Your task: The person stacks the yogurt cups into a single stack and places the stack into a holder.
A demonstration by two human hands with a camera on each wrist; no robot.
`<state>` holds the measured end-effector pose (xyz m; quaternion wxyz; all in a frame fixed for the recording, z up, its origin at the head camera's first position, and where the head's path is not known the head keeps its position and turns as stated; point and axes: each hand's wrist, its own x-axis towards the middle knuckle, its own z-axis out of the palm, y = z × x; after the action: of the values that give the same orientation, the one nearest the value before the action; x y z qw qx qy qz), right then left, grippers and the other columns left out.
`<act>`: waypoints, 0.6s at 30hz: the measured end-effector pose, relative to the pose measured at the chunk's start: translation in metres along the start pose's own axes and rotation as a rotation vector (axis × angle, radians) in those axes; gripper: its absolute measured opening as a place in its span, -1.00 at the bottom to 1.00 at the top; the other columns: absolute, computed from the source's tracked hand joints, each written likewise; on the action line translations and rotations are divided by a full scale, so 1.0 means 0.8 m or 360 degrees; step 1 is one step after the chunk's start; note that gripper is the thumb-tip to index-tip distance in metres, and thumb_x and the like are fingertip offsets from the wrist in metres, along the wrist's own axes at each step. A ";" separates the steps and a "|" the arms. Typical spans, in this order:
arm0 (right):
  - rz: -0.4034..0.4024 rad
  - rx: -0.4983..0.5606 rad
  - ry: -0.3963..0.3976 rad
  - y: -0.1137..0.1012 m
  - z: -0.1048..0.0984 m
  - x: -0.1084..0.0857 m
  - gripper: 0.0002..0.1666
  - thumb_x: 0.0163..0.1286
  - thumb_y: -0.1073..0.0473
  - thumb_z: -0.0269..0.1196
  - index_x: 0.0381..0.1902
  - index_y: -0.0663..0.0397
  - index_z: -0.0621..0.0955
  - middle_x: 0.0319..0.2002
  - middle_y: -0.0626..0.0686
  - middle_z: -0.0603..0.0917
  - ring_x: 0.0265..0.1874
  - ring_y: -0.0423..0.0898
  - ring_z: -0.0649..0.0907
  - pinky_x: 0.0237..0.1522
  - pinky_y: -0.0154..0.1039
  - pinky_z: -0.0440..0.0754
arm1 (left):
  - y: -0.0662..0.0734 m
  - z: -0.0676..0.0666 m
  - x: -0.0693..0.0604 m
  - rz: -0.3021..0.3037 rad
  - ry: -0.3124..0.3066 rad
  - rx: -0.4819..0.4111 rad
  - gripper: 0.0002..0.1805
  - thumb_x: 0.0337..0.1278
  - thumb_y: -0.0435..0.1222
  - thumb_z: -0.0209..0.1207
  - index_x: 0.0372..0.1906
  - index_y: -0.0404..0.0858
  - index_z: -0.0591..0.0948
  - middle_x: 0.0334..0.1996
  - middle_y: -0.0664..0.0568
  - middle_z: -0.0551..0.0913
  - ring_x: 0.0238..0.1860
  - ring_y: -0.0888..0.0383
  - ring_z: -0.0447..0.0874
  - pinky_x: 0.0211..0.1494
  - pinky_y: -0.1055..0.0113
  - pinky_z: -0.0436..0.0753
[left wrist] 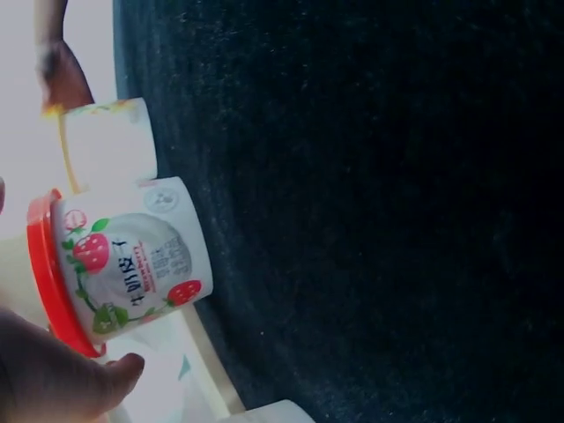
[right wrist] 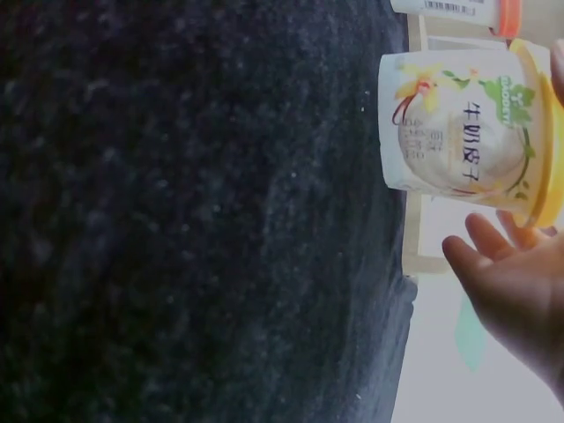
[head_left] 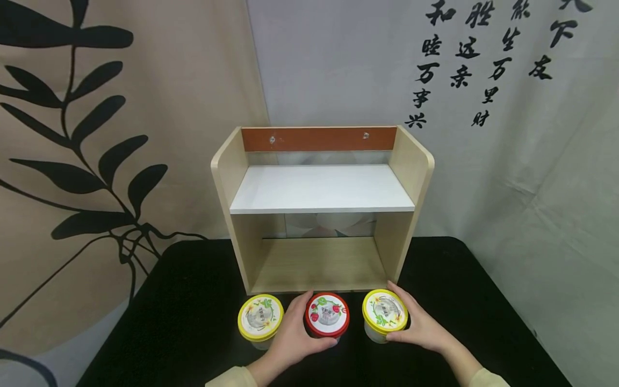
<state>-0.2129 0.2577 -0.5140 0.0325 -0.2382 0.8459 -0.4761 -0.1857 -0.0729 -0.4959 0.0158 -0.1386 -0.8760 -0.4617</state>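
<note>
A red-lidded strawberry tub (head_left: 327, 314) stands upright on the black table, before the shelf. My left hand (head_left: 295, 336) curves round its left side, fingers behind the lid and thumb in front; the left wrist view shows its printed wall (left wrist: 132, 264). Farther right is a yellow-lidded tub (head_left: 384, 310), which my right hand (head_left: 418, 325) holds from the right between fingers and thumb. Vanilla-flower print shows on its side (right wrist: 458, 123) in the right wrist view. Another yellow-lidded tub (head_left: 260, 317) stands left of my left hand. Their contents are hidden under the lids.
Directly behind the tubs stands a small wooden shelf unit with a white upper board (head_left: 321, 188) and a pale lower board (head_left: 319, 263). Its side panels rise at left and right. A black cloth (head_left: 193, 322) covers the table; printed fabric (head_left: 333, 64) hangs behind.
</note>
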 end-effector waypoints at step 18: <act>-0.0027 -0.0074 0.0053 -0.007 -0.003 0.005 0.15 0.02 0.07 0.55 0.47 0.19 0.21 0.34 0.29 0.31 0.21 0.26 0.39 0.14 0.31 0.37 | -0.014 0.011 0.001 0.0062 0.0038 -0.0004 0.13 -0.29 0.06 0.56 0.40 -0.36 0.29 0.22 -0.19 0.43 0.13 -0.05 0.47 0.17 -0.08 0.55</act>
<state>-0.2147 0.2551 -0.5073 0.0089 -0.2382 0.8551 -0.4604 -0.1887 -0.0717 -0.5098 0.0350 -0.1500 -0.8723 -0.4641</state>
